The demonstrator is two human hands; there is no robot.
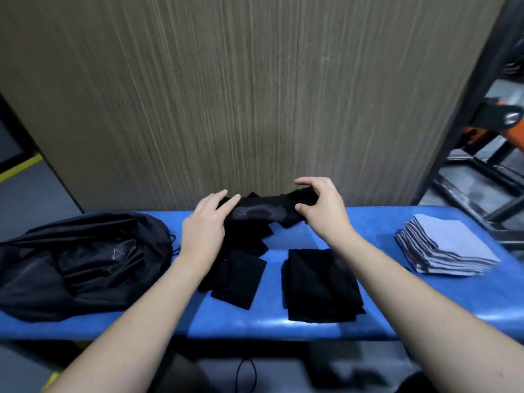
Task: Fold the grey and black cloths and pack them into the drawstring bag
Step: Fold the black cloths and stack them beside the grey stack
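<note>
A black cloth point(263, 209) is stretched between my hands at the back of the blue bench point(283, 326). My left hand point(207, 222) pinches its left end and my right hand point(320, 205) pinches its right end. Below them lies a loose heap of black cloths point(238, 270). A neat stack of folded black cloths point(320, 285) sits to the right of the heap. A stack of folded grey cloths point(448, 248) lies at the bench's right end. The black drawstring bag point(76, 265) lies slumped at the left end.
A wood-grain panel point(255, 95) rises right behind the bench. Dark metal framing and orange equipment point(493, 129) stand to the right. A black cord point(245, 375) hangs below the bench's front edge.
</note>
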